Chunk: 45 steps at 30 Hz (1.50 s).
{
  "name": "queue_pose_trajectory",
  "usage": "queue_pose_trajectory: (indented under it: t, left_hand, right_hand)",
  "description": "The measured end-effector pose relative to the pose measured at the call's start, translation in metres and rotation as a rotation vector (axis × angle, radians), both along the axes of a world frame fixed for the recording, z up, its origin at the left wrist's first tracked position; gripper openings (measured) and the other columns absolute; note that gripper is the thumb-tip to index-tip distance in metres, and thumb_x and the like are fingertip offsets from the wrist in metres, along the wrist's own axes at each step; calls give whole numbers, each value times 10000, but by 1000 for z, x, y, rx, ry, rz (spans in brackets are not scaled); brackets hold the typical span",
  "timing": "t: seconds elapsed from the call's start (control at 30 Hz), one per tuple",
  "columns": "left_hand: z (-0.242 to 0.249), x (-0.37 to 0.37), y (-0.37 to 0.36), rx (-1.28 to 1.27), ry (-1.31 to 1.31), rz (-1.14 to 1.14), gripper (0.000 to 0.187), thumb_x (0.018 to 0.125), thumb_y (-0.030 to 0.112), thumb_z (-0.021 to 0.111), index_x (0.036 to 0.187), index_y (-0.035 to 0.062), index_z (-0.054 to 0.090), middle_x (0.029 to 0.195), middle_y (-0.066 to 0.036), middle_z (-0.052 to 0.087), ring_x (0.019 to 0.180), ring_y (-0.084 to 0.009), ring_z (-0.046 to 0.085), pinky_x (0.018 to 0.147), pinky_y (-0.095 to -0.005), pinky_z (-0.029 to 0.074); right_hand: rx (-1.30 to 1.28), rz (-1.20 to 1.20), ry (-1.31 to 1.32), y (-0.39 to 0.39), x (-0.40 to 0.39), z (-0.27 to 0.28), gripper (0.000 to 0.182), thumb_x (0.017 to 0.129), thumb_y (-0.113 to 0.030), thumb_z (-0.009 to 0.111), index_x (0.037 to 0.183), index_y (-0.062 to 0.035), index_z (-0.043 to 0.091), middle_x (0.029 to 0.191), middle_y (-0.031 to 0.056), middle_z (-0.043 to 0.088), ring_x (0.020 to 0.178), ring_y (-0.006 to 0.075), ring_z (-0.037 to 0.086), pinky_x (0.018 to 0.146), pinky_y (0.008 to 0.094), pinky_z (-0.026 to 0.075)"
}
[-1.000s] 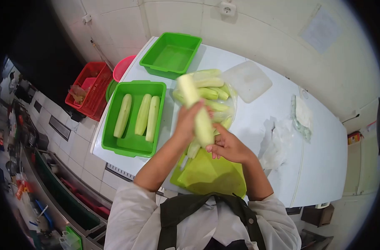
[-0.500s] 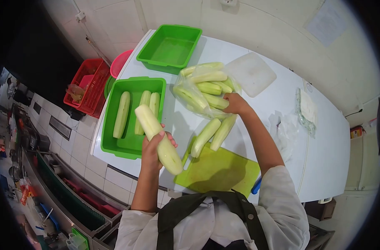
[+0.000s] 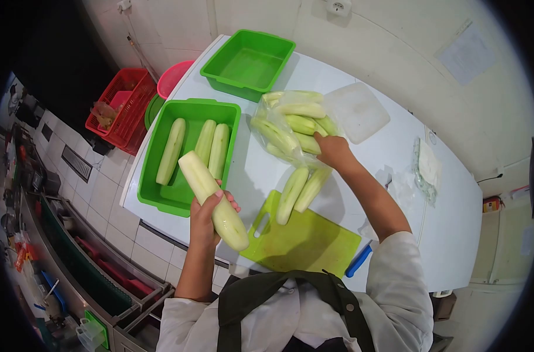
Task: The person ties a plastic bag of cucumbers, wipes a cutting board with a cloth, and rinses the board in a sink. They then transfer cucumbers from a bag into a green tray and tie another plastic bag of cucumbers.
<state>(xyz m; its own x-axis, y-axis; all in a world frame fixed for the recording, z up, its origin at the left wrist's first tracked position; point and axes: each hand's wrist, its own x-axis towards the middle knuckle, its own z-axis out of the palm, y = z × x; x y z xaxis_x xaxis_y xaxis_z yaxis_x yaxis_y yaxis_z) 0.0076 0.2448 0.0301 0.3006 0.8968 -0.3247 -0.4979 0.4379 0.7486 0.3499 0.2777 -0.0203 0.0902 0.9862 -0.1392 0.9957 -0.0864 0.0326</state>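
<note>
White table (image 3: 443,229) below, left fingers (image 3: 235,205) grip a pale vegetable (image 3: 229,225)

The table (image 3: 446,240) carries green tubs (image 3: 249,63), bagged vegetables (image 3: 302,110) and a board (image 3: 314,242).

A narrow strip of smooth white tabletop (image 3: 239,167) runs between the near rectangular green plastic tub (image 3: 191,101) and the see-through plastic bag (image 3: 302,159) of pale-green vegetables — a lane that ends at the rectangular far green tub (image 3: 267,36). The left hand (image 3: 208,216), with its long pale-green vegetable (image 3: 202,182), blocks the near tub's front right corner. The right hand (image 3: 332,149) and forearm bar the bag's right side. Over the flat lime-green cutting board (image 3: 308,240) there is room from above — a blue handle (image 3: 359,260) lies just beside it.
</note>
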Motion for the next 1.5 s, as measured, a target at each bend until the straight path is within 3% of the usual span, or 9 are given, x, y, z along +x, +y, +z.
queue_pose_trajectory:
  t: [0.33, 0.43, 0.53, 0.73, 0.97, 1.1, 1.23, 1.37, 1.5]
  left_hand:
    - [2, -15, -10, 31, 13, 15, 359, 795, 130, 560, 1098, 10, 409, 761, -120, 538, 641, -198, 571, 620, -335, 509]
    - [2, -20, -14, 18, -7, 40, 364, 796, 138, 557, 1104, 11, 410, 763, -121, 539, 639, -199, 571, 621, -336, 512]
    - [-3, -26, -14, 14, -10, 73, 374, 804, 164, 546, 1117, 11, 410, 779, -123, 533, 648, -200, 569, 620, -344, 516]
    - [12, -48, -13, 28, -45, 186, 405, 823, 243, 538, 1142, 29, 413, 800, -100, 527, 674, -188, 554, 628, -335, 501]
    - [32, -118, -18, 156, -56, 377, 386, 832, 246, 528, 1136, 41, 405, 795, -93, 514, 690, -188, 532, 639, -335, 475]
    - [24, -137, -30, 95, -36, 419, 379, 833, 253, 521, 1128, 46, 399, 796, -90, 511, 691, -183, 530, 637, -336, 475]
    - [6, -143, -35, 85, -46, 365, 403, 838, 217, 515, 1158, 15, 375, 818, -123, 537, 709, -214, 574, 657, -359, 516]
    - [7, -109, -30, 54, -6, 161, 435, 840, 234, 518, 1184, 15, 366, 898, -132, 531, 793, -227, 565, 732, -395, 497]
    - [5, -30, -22, -2, -146, -48, 442, 854, 168, 516, 1225, 16, 330, 1062, -178, 506, 980, -269, 536, 869, -401, 441]
  right_hand:
    - [201, 127, -104, -30, 17, 58, 425, 644, -165, 646, 1056, -97, 569, 820, 127, 624, 748, 307, 601, 664, 394, 482]
    - [259, -38, 193, -74, 35, 99, 358, 667, -179, 665, 997, -66, 584, 771, 107, 623, 664, 274, 603, 593, 361, 486]
    - [139, -395, 1085, -109, 55, 102, 359, 714, -222, 665, 994, -21, 562, 677, 90, 593, 590, 205, 588, 523, 303, 473]
    - [-225, -318, 2075, -111, -50, 81, 379, 794, -294, 581, 1019, -1, 494, 611, 99, 512, 451, 185, 475, 430, 299, 416]
    - [-592, -410, 2236, 8, -247, 32, 330, 849, -307, 561, 1014, -41, 460, 633, 68, 525, 587, 194, 526, 578, 307, 455]
    - [-412, -499, 1963, 41, -306, 11, 495, 860, -257, 565, 1231, -15, 344, 995, 150, 499, 823, 231, 570, 754, 343, 487]
    - [-447, -112, 1790, 2, -288, 13, 605, 873, -179, 542, 1354, -39, 202, 1219, 182, 364, 992, 260, 541, 822, 363, 481]
    - [-601, 44, 1752, -47, -223, 29, 528, 873, -122, 520, 1331, -52, 266, 1177, 135, 458, 1016, 224, 540, 841, 341, 467]
    - [-300, 1, 1706, -95, -171, 45, 528, 823, -159, 608, 1272, -38, 359, 1124, 103, 491, 980, 166, 537, 821, 319, 461]
